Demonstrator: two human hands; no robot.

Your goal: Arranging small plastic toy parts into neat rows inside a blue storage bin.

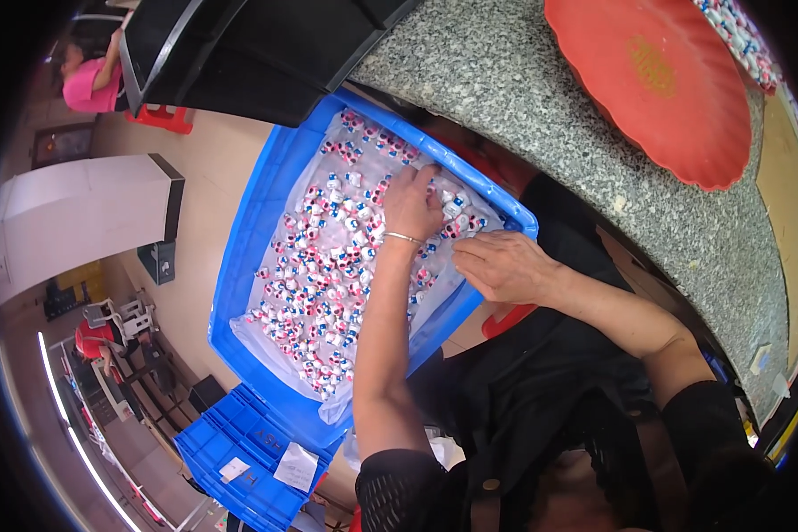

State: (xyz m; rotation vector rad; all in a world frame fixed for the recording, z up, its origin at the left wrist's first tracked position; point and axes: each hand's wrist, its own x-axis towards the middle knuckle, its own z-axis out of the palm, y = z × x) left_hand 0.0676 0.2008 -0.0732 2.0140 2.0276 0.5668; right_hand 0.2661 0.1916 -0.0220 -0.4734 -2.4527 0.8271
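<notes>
A blue plastic crate [257, 222] lined with clear plastic film [266, 348] holds many small white figurines [328, 257] with red, pink and blue details. My left hand [412, 206] is inside the crate, palm down over the figurines toward its far right side. Its thumb and fingers are bent and apart, with the tips among the figurines. Beside it, my right hand [504, 268] hovers at the crate's right rim. Those fingers are curled and pressed together close to a few figurines [457, 223]; whatever they pinch is hidden.
A grey speckled stone counter [470, 58] runs along the right, bearing a red scalloped tray [656, 89]. Black bins [239, 62] stand at the far left. Below the crate is another blue crate [239, 443] with paper labels. A person in pink [89, 84] is in the background.
</notes>
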